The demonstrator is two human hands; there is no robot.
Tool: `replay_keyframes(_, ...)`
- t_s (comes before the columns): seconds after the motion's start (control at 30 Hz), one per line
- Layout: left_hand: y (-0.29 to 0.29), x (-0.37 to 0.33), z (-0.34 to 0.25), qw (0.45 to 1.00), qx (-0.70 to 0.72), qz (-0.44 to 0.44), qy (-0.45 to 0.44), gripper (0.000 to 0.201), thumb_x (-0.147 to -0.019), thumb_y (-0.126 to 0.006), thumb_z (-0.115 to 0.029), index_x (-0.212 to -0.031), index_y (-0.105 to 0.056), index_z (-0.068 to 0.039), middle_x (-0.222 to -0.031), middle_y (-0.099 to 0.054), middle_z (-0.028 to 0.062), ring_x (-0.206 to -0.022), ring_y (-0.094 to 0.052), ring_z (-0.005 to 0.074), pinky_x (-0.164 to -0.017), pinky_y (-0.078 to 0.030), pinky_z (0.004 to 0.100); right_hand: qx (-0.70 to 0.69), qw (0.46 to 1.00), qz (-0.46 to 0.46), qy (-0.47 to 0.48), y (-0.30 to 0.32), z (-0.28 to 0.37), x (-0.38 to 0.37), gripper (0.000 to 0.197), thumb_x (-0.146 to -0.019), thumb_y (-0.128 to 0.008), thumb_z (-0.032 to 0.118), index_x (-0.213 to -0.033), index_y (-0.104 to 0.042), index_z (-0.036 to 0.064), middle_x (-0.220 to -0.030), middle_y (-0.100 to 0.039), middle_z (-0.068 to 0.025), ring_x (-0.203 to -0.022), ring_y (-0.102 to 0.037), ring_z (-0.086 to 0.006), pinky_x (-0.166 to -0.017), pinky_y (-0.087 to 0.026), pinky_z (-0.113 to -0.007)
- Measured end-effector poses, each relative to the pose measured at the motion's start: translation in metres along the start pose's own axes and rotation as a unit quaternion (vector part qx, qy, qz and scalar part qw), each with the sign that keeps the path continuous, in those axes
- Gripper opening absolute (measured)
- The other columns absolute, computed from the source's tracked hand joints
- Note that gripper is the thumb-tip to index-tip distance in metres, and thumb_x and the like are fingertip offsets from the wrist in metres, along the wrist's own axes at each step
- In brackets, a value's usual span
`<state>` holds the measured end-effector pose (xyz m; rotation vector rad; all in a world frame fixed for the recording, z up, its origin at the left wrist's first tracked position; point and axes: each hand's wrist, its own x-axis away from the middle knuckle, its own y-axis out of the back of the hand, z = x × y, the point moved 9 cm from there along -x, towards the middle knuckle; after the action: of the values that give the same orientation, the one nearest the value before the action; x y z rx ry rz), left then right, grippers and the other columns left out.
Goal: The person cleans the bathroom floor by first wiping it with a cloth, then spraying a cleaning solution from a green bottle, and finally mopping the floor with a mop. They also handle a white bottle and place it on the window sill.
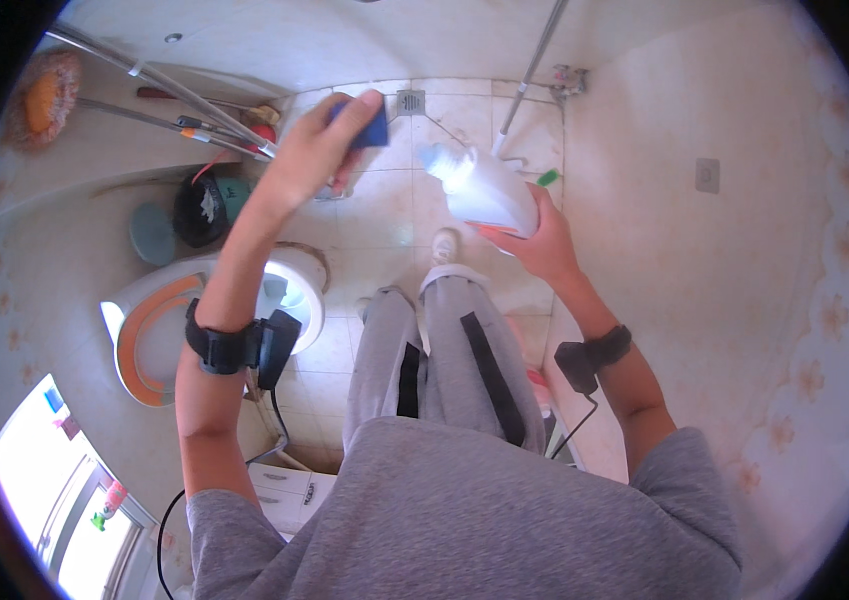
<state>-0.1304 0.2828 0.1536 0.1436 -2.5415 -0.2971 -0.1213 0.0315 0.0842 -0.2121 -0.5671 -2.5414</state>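
Note:
In my left hand (330,140) is a dark blue squarish block (375,122). My thumb lies along its top, and I cannot tell whether it is a cap or a sponge. To the right, my right hand (545,240) grips a white plastic bottle (490,190) near its base. The bottle is tilted, with its pale blue neck (435,158) pointing up and left towards the block but apart from it. An orange patch shows on the bottle's lower side. Below my left forearm stands a toilet (310,285) with its lid raised.
A floor drain (411,103) lies in the tiles ahead. Long poles (160,78) lean at the left, near a fluffy mop head (45,100) and a black bin bag (202,210). Another pole (528,75) leans at the back right, near a green brush (548,178). White drawers (280,490) stand lower left.

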Motion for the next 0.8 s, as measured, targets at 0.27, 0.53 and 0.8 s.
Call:
replay_keyframes(0.27, -0.032, -0.006, 0.046, 0.996, 0.079, 0.026, 0.041, 0.049, -0.081, -0.050, -0.052, -0.088, -0.051, -0.004, -0.057, -0.044, 0.0006, -0.046, -0.040, 0.0073, -0.043, -0.032, 0.0206, -0.103, 0.992, -0.077, 0.015, 0.033, -0.057, 0.015, 0.065, -0.058, -0.081, 0.023, -0.108, -0.045, 0.0025, -0.095, -0.059, -0.0087, -0.086, -0.057, -0.0155, -0.074, -0.046, -0.030)
replay_keyframes(0.53, -0.040, -0.005, 0.098, 0.989, 0.116, 0.019, 0.094, 0.047, -0.083, -0.048, -0.050, -0.093, -0.050, -0.004, -0.061, -0.045, 0.0011, -0.049, -0.041, 0.0076, -0.045, -0.031, 0.0213, 0.052, 0.973, -0.173, -0.146, 0.085, -0.139, 0.025, 0.056, -0.063, -0.076, 0.030, -0.103, -0.046, 0.0028, -0.092, -0.062, -0.0128, -0.083, -0.060, -0.0212, -0.072, -0.048, -0.032)
replay_keyframes(0.8, -0.036, -0.001, 0.128, 0.983, 0.143, 0.021, 0.116, 0.044, -0.084, -0.048, -0.049, -0.090, -0.049, -0.005, -0.061, -0.046, 0.0008, -0.049, -0.041, 0.0069, -0.045, -0.033, 0.0202, 0.209, 0.916, -0.206, -0.275, 0.136, -0.223, 0.028, 0.059, -0.065, -0.071, 0.044, -0.098, -0.048, 0.0021, -0.089, -0.061, -0.0133, -0.081, -0.061, -0.0230, -0.070, -0.047, -0.033)
